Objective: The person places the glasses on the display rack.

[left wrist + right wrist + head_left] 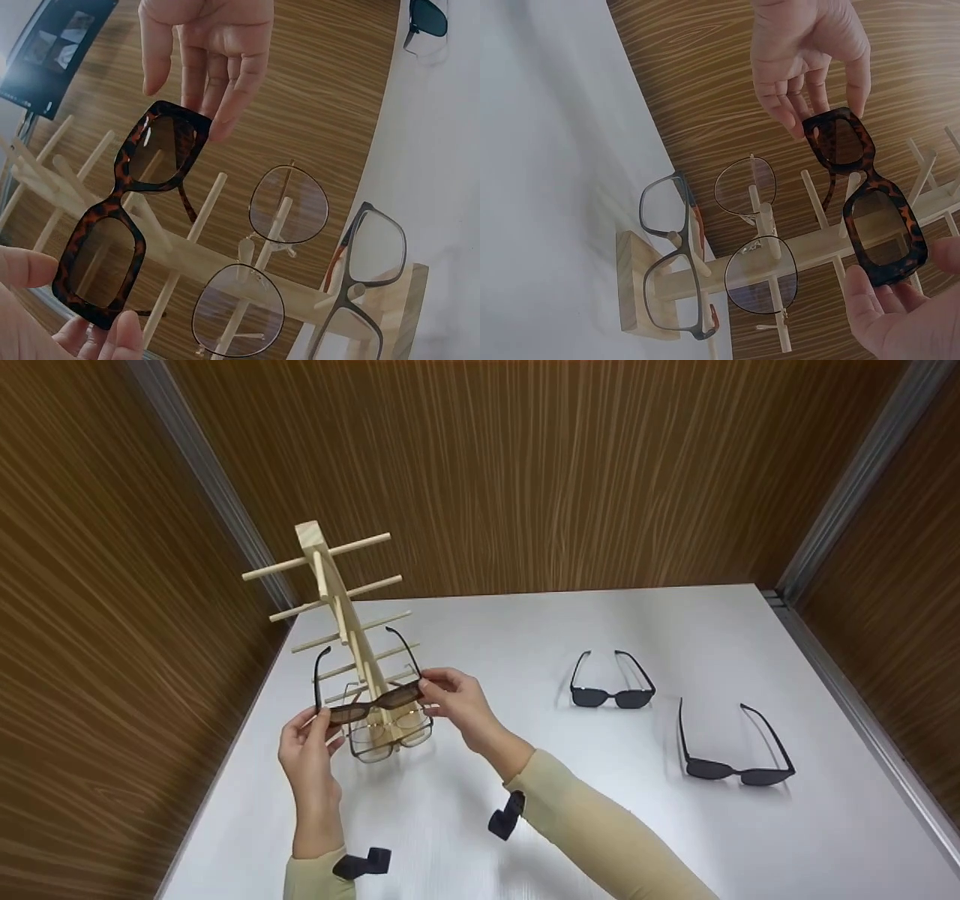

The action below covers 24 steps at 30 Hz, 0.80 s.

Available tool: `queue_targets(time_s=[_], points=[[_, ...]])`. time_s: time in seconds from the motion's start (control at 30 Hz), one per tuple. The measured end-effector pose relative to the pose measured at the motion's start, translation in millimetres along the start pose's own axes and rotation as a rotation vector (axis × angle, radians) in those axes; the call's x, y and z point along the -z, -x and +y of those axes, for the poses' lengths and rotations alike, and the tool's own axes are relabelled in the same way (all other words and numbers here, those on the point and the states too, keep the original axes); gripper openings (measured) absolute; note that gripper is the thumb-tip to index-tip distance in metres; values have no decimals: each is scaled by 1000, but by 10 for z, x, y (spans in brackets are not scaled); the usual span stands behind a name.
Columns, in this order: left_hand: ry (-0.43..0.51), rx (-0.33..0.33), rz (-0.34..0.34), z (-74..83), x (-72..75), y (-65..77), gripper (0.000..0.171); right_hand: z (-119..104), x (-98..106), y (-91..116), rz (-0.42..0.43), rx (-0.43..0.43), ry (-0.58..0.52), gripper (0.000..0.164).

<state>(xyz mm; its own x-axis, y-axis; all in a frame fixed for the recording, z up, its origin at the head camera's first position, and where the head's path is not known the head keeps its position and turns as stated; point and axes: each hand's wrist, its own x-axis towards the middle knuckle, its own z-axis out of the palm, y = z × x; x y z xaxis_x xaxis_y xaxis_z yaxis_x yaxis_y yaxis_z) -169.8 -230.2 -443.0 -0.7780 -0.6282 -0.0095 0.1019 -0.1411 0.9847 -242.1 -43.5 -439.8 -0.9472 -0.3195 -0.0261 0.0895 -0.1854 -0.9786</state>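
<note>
A pair of tortoiseshell sunglasses (129,187) with brown lenses and unfolded temples is held between my two hands. My left hand (306,750) pinches its left end by the hinge. At the other end, my right hand (466,709) grips the frame between thumb and fingers. The sunglasses are in front of a wooden display stand (352,626) with crosswise pegs, their temples pointing toward it. Lower on that stand hang thin round-rimmed glasses (761,274) and, nearest the base, grey rectangular glasses (664,206).
Two pairs of black sunglasses, one farther back (611,699) and one nearer (739,772), lie on the white table (540,637) to the right, temples unfolded. Wood-grain panels (525,472) enclose the back and sides. Black straps (364,864) are around both sleeved wrists.
</note>
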Motion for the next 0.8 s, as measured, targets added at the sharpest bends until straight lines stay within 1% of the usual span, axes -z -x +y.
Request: queue_targets(time_s=[0.17,0.4,0.6,0.8], points=[[-6,21,-6,-50,-17,-55,37,16,1,-44,5,-5,-12,34],[4,53,1,-90,-11,-76,38,31,23,-76,1,-22,-26,31],[20,46,-14,-94,-5,-70,38,45,53,-100,15,-20,-37,30],[70,45,-20,-108,42,-47,38,81,62,-96,14,-41,-45,30]])
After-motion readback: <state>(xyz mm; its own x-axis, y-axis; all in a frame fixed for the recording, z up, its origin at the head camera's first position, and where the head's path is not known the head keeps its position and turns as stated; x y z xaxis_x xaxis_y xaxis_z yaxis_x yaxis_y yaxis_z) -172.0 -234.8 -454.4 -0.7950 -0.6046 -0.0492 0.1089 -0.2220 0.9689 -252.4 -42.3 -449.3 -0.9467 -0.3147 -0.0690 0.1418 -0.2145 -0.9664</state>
